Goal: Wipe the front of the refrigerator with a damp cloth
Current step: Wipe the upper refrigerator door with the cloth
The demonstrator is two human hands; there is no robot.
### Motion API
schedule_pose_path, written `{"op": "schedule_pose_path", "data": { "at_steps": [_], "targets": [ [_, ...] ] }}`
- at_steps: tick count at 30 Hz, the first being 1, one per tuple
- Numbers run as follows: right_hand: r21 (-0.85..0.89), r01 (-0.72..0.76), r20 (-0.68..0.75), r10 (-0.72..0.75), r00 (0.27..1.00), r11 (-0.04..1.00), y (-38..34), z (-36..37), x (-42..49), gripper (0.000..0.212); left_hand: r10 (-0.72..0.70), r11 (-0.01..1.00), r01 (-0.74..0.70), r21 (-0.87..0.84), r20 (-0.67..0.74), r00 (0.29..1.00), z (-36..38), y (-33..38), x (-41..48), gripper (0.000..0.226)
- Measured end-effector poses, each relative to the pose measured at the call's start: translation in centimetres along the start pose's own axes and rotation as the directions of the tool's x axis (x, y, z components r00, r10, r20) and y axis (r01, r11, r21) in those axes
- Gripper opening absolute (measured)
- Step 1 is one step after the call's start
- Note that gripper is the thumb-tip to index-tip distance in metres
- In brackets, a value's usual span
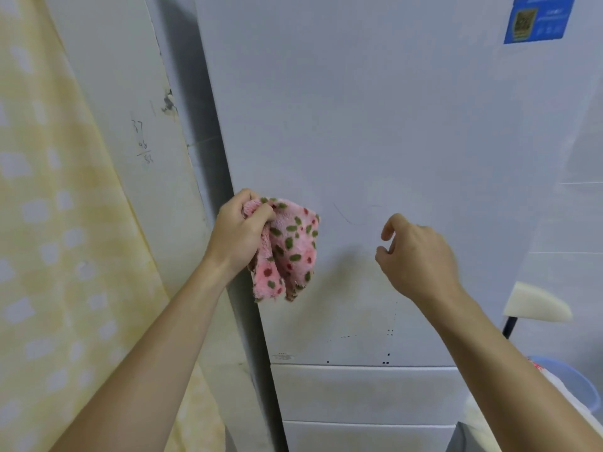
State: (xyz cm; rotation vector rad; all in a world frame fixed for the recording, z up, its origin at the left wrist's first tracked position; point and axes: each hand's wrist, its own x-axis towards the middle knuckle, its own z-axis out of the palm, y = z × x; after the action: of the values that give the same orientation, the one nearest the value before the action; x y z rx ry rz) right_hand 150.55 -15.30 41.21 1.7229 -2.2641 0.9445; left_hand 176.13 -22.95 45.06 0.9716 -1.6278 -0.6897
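Note:
The white refrigerator front (375,125) fills the middle and right of the head view, with lower drawers (365,393) beneath the main door. My left hand (238,233) is closed on a fluffy pink cloth (290,249) with green and red spots, which hangs bunched against the door's left edge. A little to the right, my right hand (417,256) hovers near the door with its fingers loosely curled and apart, holding nothing. Small dark specks and faint stains mark the door's lower part (359,337).
A yellow patterned curtain (55,223) hangs at the left beside a white wall (130,93) with pencilled numbers. A blue sticker (535,17) sits at the door's top right. A pale stool seat (535,301) and a blue basin (574,383) stand at the right.

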Motion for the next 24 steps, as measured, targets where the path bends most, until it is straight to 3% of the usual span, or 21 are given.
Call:
{"op": "schedule_pose_path", "data": {
  "at_steps": [3,6,11,15,19,24],
  "targets": [
    [-0.041,0.032,-0.111,-0.037,0.993,0.999,0.8,-0.1,-0.1,0.022,0.004,0.999,-0.008,0.035,0.112,0.994,0.7,0.4,0.3,0.029],
    [0.083,0.148,-0.352,-0.11,0.929,0.985,0.3,0.6,-0.1,0.034,-0.014,0.999,0.009,0.047,0.098,0.995,1.6,0.3,0.6,0.03],
    [0.042,0.304,-0.493,-0.245,0.835,0.952,-0.6,2.7,0.8,0.052,-0.025,0.999,0.021,0.042,0.085,0.996,2.6,0.2,0.9,0.03],
    [-0.037,0.356,-0.549,-0.317,0.774,0.934,-0.6,4.5,1.8,0.048,-0.036,0.999,0.034,0.024,0.099,0.994,2.9,0.6,1.0,0.023],
    [-0.145,0.404,-0.58,-0.408,0.705,0.903,0.2,5.6,2.3,0.013,-0.049,0.999,0.051,-0.016,0.093,0.994,3.2,0.7,0.9,0.022],
    [-0.076,0.533,-0.403,-0.515,0.757,0.843,1.5,7.7,0.4,0.019,-0.066,0.994,0.072,-0.087,0.07,0.995,3.4,1.0,0.8,0.023]
  ]
}}
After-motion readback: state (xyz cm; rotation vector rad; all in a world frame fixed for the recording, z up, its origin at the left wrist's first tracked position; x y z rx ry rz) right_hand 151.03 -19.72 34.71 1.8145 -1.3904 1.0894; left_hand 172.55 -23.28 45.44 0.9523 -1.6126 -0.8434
